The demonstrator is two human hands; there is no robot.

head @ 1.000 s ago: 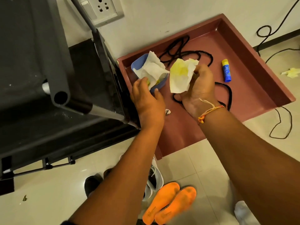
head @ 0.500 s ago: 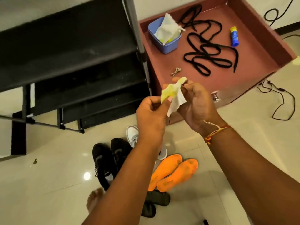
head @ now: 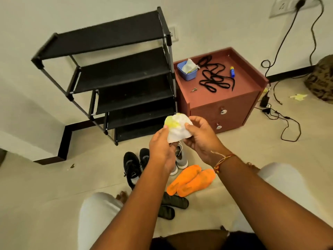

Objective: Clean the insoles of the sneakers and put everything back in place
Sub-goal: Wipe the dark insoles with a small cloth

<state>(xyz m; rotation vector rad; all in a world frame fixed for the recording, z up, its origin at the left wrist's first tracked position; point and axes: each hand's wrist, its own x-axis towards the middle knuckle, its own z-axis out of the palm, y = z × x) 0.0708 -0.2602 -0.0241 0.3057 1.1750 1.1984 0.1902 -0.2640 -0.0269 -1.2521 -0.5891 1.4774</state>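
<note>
Crumpled white tissue stained yellow (head: 177,128), stretched between left hand (head: 162,150) and right hand (head: 200,139), both pinching its edges above orange foam insoles (head: 191,180).

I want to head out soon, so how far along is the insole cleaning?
Done: orange insoles and black insoles lie out on the floor, laces on the cabinet. In hand: left hand and right hand hold a yellow-stained wipe. Left: probably wiping, then insoles back into the black sneakers and grey sneakers, and relacing.
</note>
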